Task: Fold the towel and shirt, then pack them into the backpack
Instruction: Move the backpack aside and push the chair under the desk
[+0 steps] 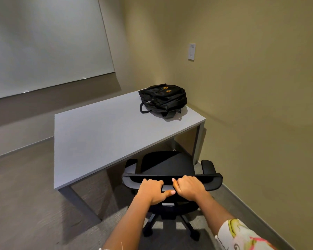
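- Scanning from the left: whiteboard (pixel 43 46) on the wall behind the table's far-left side. No bearing on your job.
- Table (pixel 107 138): grey flat top, the likely folding surface, by my reckoning.
- Left hand (pixel 151 191): just off the table's near-right edge. Your fingers are wrapped over the top rim of the chair back, and your thumb lies along its rear face, pointing at the other hand. Your forearm runs straight ahead from you with the wrist level.
- Backpack (pixel 163 98): lying flat on the table's far-right corner, straps trailing toward the near side. It is probably parked there to keep the rest of the top free. I can't tell whether the zip is open.
- Chair (pixel 170 170): seat part-tucked under the table's near-right edge, backrest toward you. It blocks that side of the table, which is likely why you have hold of it.
- Right hand (pixel 188 188): just beside the left, knuckles up, clasping the same rim. The two-handed hold suits rolling the chair either way.
- Wall switch (pixel 192 51): on the wall beyond the table's far-right corner.
- Patterned sleeve (pixel 242 235): on your right forearm, well short of the table.
- Towel and shirt: neither is on the table nor anywhere in view. Folding has not begun, so find them first.
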`<action>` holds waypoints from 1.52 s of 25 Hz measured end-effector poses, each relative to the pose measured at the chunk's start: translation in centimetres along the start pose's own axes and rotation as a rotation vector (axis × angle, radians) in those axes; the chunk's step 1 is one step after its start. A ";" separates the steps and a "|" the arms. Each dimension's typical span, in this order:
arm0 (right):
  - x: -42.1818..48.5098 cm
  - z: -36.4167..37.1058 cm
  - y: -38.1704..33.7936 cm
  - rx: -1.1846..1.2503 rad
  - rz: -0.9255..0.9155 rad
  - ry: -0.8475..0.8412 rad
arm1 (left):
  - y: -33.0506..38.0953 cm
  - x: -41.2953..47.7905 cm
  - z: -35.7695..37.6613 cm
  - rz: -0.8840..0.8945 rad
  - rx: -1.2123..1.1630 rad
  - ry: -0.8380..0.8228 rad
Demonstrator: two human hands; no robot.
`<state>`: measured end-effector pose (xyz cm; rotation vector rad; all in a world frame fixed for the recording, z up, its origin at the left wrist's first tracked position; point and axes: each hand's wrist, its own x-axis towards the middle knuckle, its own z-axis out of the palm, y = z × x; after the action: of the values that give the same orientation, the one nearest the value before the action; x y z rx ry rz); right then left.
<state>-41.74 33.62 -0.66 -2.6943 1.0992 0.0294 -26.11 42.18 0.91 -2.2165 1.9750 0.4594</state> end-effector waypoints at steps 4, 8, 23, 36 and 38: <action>2.6 -0.3 -1.4 -0.019 -0.082 -0.028 | -2.4 -0.1 0.2 -0.062 -0.069 0.009; 5.7 -0.6 -2.5 -0.028 -0.142 -0.043 | -4.4 0.0 0.7 -0.122 -0.075 0.099; 17.5 -1.4 -4.2 -0.155 -0.283 -0.121 | -9.0 4.8 0.8 -0.372 -0.024 0.343; 26.8 -1.1 -7.0 -0.158 -0.412 -0.108 | -16.1 8.5 -1.1 -0.451 -0.030 0.362; 28.3 -1.1 -8.0 -0.159 -0.430 -0.109 | -17.8 8.9 -1.6 -0.440 -0.028 0.373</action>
<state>-15.99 19.47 -0.91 -2.9707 0.4891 0.1941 -7.53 35.66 -2.18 -2.8124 1.5374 0.0170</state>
